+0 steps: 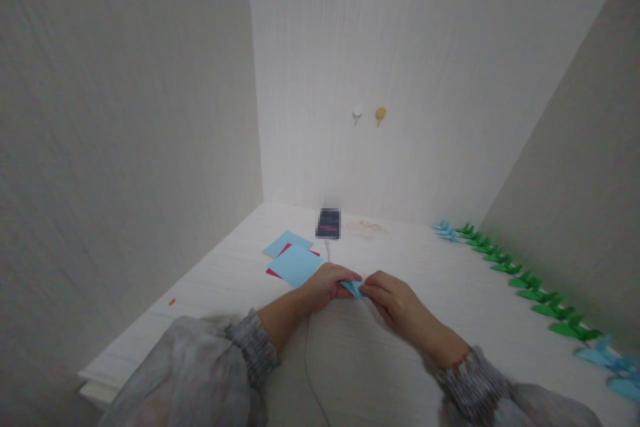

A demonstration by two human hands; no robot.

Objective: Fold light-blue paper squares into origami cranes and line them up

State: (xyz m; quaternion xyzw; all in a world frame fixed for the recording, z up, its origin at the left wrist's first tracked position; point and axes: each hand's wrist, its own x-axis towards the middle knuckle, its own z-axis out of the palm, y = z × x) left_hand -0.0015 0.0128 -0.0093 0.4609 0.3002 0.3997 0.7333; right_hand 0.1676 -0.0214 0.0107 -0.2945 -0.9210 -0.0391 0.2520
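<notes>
Between my two hands, just above the white table, is a small folded piece of light blue paper [353, 288]. My left hand [327, 285] grips its left side, thumb on top and fingers underneath. At its right end, my right hand [393, 297] pinches the paper between thumb and fingertips. Part of the folded paper is hidden by the fingers. Close to my left hand lie flat square sheets, a light blue sheet [295, 265] over a red sheet [275, 273], with another light blue sheet [287, 241] behind them.
Along the table's right side runs a row of folded green paper pieces [523, 280], with folded blue paper pieces [445, 231] at both ends. A blurred dark device [329, 223] with a white cable [311, 373] lies near the back wall. Two hooks [381, 113] are on that wall.
</notes>
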